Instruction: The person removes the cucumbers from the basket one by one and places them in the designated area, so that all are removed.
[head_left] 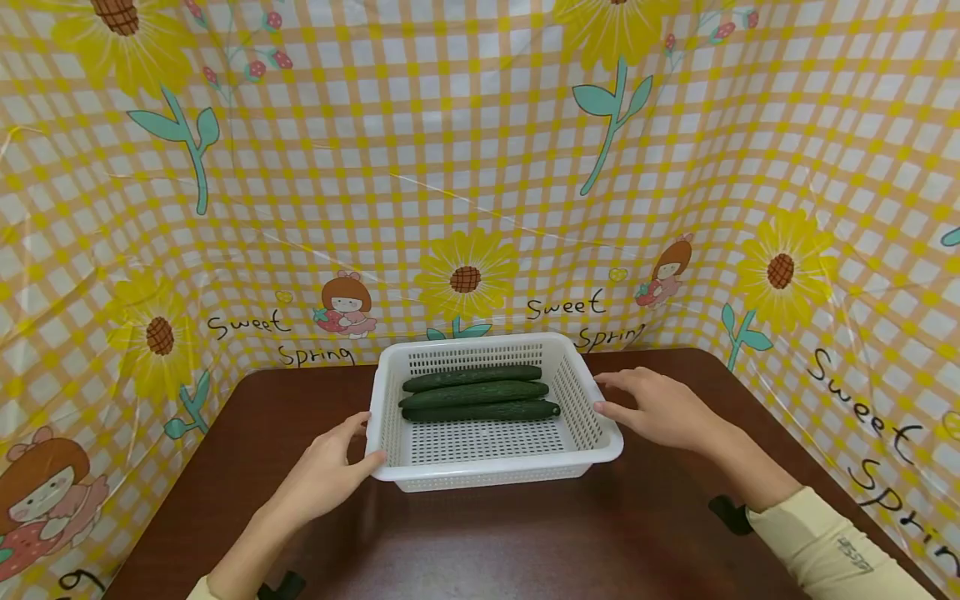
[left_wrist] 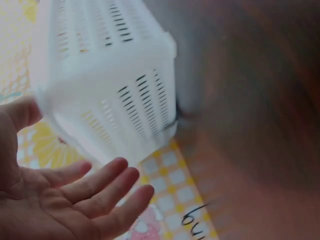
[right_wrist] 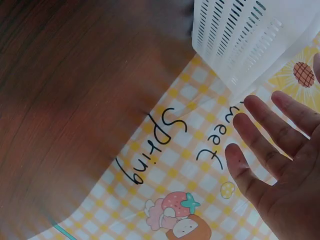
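White basket with three cucumbers inside

Basket's on the brown table near the checked cloth, cucumbers lying side by side toward its far wall. Left hand is spread wide with its thumb on the basket, right hand spread wide at the opposite end, can't tell if that one's actually touching

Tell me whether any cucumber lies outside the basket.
No, the head view shows three cucumbers, all lying side by side inside the basket.
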